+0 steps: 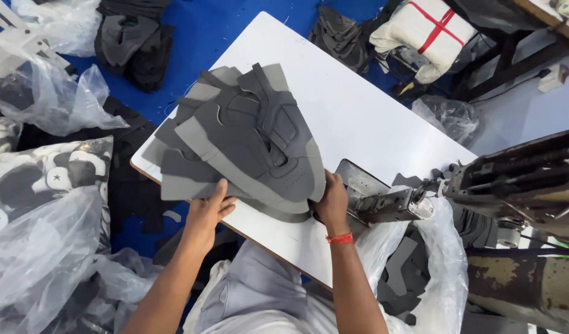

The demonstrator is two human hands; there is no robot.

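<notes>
A fanned stack of grey shoe-upper pieces point(244, 136) lies on the white table point(352, 105). My left hand point(208, 207) grips the stack's near left edge, thumb on top. At the stack's near right corner my right hand point(332, 201), with a red band at the wrist, clasps the pieces with its fingers tucked under them. Both forearms reach up from the bottom of the view.
A sewing machine point(519, 185) stands at the right, its metal bed point(377, 198) beside my right hand. A clear bag of grey cut pieces point(420, 272) hangs below it. More plastic bags point(43, 235) and dark pieces point(133, 43) lie on the blue floor at left.
</notes>
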